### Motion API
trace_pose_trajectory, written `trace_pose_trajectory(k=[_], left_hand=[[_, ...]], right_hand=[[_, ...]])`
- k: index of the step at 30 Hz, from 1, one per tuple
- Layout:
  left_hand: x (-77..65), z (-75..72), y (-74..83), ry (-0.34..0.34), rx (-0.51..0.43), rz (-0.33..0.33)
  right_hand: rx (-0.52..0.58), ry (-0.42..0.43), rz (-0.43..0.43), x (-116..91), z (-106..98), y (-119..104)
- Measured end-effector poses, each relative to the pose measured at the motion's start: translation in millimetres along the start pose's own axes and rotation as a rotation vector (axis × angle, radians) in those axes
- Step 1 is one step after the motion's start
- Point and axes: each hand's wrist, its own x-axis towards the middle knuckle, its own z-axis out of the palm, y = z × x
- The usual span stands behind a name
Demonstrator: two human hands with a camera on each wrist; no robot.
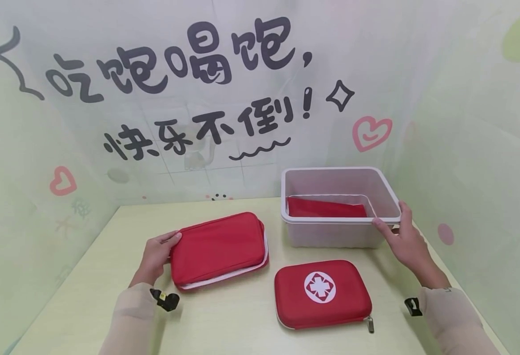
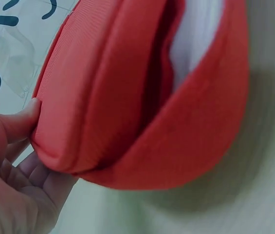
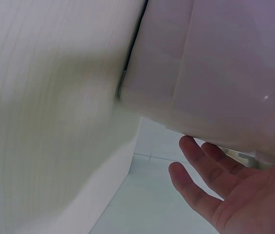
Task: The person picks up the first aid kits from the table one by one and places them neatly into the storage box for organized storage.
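At the left of the table, my left hand (image 1: 155,255) pinches the left end of a red zippered case (image 1: 217,246). The case is unzipped; a pale lining shows along its gap (image 2: 195,36) in the left wrist view. My right hand (image 1: 408,246) grips the front right corner of a white plastic bin (image 1: 335,234), thumb by the front rim and fingers along the right side. Inside the bin lies a flat red item (image 1: 324,207), partly hidden by the front wall. A second red case (image 1: 344,291) with a white cross emblem lies in front of the bin.
The pale wooden table (image 1: 224,320) meets a printed fabric wall (image 1: 251,182) at the back, with more fabric on both sides. The emblem case has a zipper pull (image 1: 370,325) at its right front corner.
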Motion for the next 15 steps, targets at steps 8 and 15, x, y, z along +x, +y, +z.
trace_pose_trajectory(k=[8,15], left_hand=[[0.2,-1.3,17.7,-0.003,-0.037,-0.011],[3.3,1.5,35.3,-0.007,-0.065,0.011]], right_hand=[[0.002,0.001,0.002,-0.1,-0.2,0.0],[-0.006,0.002,0.004,0.0,0.2,0.5]])
